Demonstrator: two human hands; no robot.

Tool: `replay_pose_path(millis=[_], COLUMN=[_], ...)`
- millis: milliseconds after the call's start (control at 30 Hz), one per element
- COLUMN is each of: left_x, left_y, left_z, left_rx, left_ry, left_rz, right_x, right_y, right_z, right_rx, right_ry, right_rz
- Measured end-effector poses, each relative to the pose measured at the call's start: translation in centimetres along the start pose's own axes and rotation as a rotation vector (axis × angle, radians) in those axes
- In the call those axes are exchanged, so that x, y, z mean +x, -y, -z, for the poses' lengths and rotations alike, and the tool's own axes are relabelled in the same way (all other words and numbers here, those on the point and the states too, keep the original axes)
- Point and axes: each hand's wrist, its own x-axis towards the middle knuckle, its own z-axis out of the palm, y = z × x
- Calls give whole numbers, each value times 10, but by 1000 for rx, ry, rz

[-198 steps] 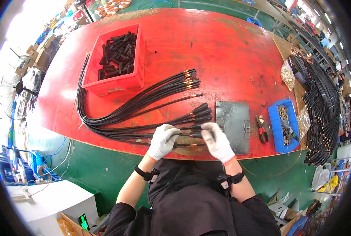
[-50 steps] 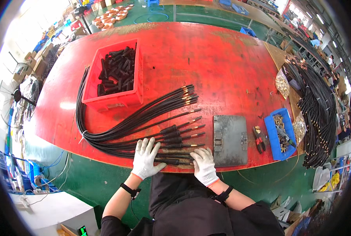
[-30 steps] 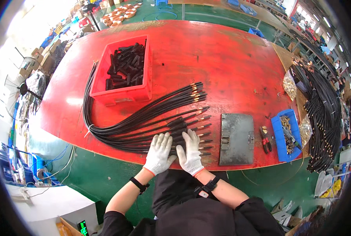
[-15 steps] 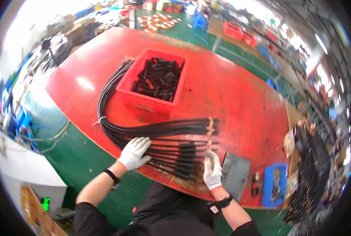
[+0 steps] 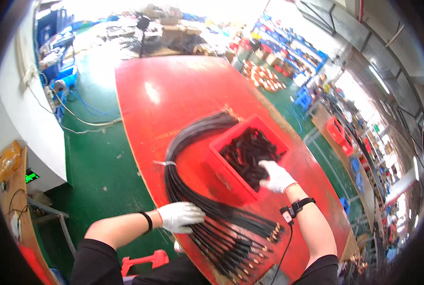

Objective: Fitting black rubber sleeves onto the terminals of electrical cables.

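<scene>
A long bundle of black cables (image 5: pixel 174 183) curves over the red table, cinched by a white tie (image 5: pixel 166 163). Its near ends fan out and carry copper-coloured tips; some have black sleeves near the tips. My left hand (image 5: pixel 181 217), in a white glove, lies flat across the fanned cables with its fingers stretched out. My gloved right hand (image 5: pixel 277 177) is over the near right side of a red bin (image 5: pixel 231 178), thumb and fingers apart. Short black tube-like pieces (image 5: pixel 250 151) fill much of that bin. Nothing shows between the right fingers, though their tips are slightly blurred.
The red table (image 5: pixel 174 90) stretches away ahead. A red plastic stool (image 5: pixel 148 260) stands below its left edge on the green floor (image 5: pixel 100 156). At far right is a long bench with red bins (image 5: pixel 339 135). Copper-coloured parts (image 5: pixel 264 77) lie in a pile beyond the table.
My right hand has left the cable tips and moved up to the red bin. My left hand remains on the cables. The whole view has swung round to the left.
</scene>
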Motion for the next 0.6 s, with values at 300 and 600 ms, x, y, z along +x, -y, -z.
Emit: replay_pose_path(millis=[300,600], left_x=[-5,-9], left_y=[8,16], left_z=[-30,-26], left_rx=[0,4], left_ry=[22,74], left_rz=[-38,11], right_x=[80,108], right_y=[-14,-36], right_z=[-69,-88], right_rx=[-432,-466], right_ry=[652,630], right_rz=[-33,101])
